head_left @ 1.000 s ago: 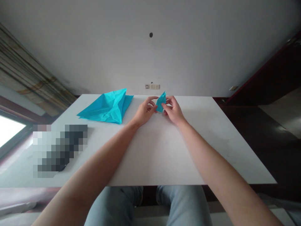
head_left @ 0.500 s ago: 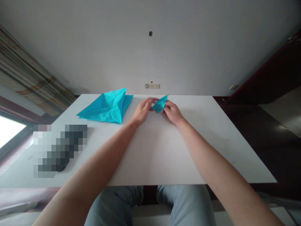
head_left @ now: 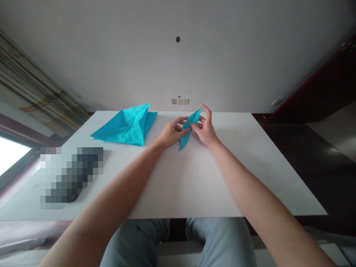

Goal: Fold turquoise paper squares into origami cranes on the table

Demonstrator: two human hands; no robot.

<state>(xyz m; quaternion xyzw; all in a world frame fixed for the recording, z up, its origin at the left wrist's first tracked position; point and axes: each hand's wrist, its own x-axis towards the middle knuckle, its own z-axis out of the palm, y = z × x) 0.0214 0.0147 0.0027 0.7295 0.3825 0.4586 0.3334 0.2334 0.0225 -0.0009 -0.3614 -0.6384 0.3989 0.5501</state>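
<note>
Between my hands, over the far middle of the table, is a small turquoise folded paper. It is long and narrow, with one pointed tip up to the right and another down toward me. My left hand pinches its left side, thumb on the near face. From the right, my right hand grips it with the thumb at its middle; the index finger is raised by the upper tip. Some fingers are hidden behind the paper. A larger creased turquoise folded paper rests on the table to the left.
The white table reaches to the wall, where sockets sit just above its far edge. A pixelated dark object lies at the table's left. A curtain hangs beyond the left side.
The small paper has opened out from a compact shape into a longer one, its lower tip now showing. My left thumb has come onto its front, and my right index finger has lifted.
</note>
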